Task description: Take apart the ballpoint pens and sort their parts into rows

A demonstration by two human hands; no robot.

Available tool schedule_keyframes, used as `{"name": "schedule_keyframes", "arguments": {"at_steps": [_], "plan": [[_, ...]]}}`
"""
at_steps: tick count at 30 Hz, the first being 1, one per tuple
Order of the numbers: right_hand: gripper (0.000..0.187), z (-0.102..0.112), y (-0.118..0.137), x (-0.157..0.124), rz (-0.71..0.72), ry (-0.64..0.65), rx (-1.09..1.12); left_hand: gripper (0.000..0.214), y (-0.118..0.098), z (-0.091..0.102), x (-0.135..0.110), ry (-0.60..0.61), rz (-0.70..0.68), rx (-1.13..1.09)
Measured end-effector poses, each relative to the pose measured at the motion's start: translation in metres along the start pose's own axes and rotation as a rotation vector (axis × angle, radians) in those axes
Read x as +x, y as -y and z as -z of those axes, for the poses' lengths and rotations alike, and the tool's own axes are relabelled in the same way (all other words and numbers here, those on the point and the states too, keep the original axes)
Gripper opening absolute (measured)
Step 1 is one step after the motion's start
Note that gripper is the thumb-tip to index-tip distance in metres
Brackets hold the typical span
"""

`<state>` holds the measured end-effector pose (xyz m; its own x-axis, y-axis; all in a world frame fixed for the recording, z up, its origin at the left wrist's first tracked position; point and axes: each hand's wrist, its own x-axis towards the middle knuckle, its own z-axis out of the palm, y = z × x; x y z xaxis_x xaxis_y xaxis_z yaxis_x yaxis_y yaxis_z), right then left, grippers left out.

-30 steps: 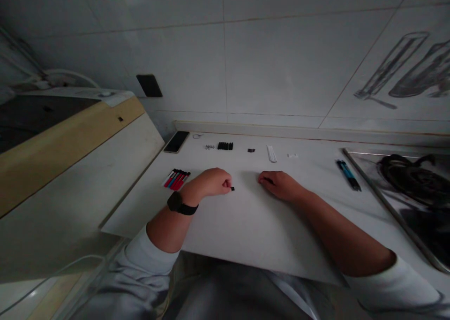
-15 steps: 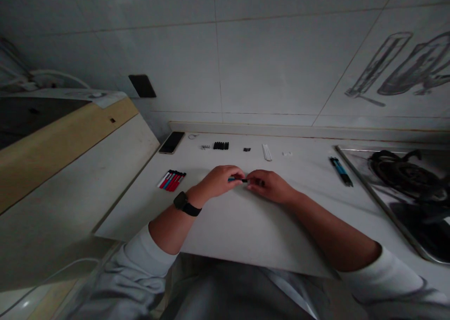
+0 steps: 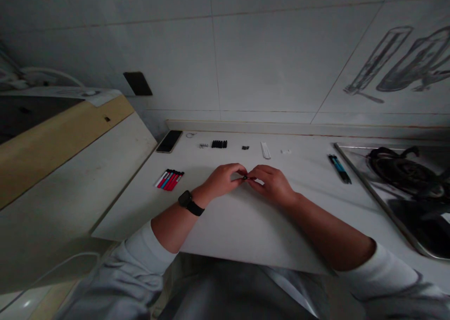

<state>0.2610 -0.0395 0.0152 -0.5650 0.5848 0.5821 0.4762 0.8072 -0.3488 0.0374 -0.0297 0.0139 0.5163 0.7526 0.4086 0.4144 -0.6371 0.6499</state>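
My left hand (image 3: 222, 179) and my right hand (image 3: 271, 183) meet fingertip to fingertip over the middle of the white counter (image 3: 246, 226). Both are closed in a pinch on a small dark pen part (image 3: 245, 177) held between them; most of it is hidden by the fingers. A black watch (image 3: 190, 202) sits on my left wrist. A bundle of red, blue and black pens (image 3: 169, 179) lies to the left of my left hand.
Along the back of the counter lie a phone (image 3: 169, 141), a small spring (image 3: 203, 146), a row of black caps (image 3: 219, 144), a small black piece (image 3: 245, 148), white tubes (image 3: 265, 150) and a white bit (image 3: 286, 151). Two blue pens (image 3: 339, 168) lie beside the gas stove (image 3: 404, 179) at right.
My hands were apart on the counter, the left beside a small black piece. They lifted and came together, holding a blue-and-black pen part, and now pinch closer on it.
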Motion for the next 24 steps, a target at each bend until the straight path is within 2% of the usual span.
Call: {"name": "schedule_keyframes", "arguments": {"at_steps": [5, 8, 13, 17, 20, 24], "plan": [[0.012, 0.001, 0.002, -0.001, 0.091, -0.003, -0.042, 0.02, 0.004, -0.001, -0.001, 0.022, -0.016, 0.063], [0.012, 0.003, 0.003, 0.0, 0.072, -0.021, -0.039, 0.014, 0.005, 0.0, -0.001, 0.012, -0.037, 0.109], [0.014, 0.003, -0.004, -0.001, -0.055, 0.003, 0.015, 0.006, 0.006, 0.004, 0.0, -0.009, -0.066, 0.168], [0.011, -0.001, -0.013, -0.002, -0.25, 0.077, 0.013, 0.006, 0.008, 0.006, 0.0, -0.09, -0.042, 0.187], [0.011, -0.005, -0.014, -0.003, -0.369, 0.15, 0.044, 0.008, 0.007, 0.005, 0.0, -0.12, -0.029, 0.095], [0.013, -0.008, -0.008, -0.001, -0.382, 0.173, 0.196, 0.008, 0.004, 0.002, 0.001, -0.115, 0.018, -0.133]]}}
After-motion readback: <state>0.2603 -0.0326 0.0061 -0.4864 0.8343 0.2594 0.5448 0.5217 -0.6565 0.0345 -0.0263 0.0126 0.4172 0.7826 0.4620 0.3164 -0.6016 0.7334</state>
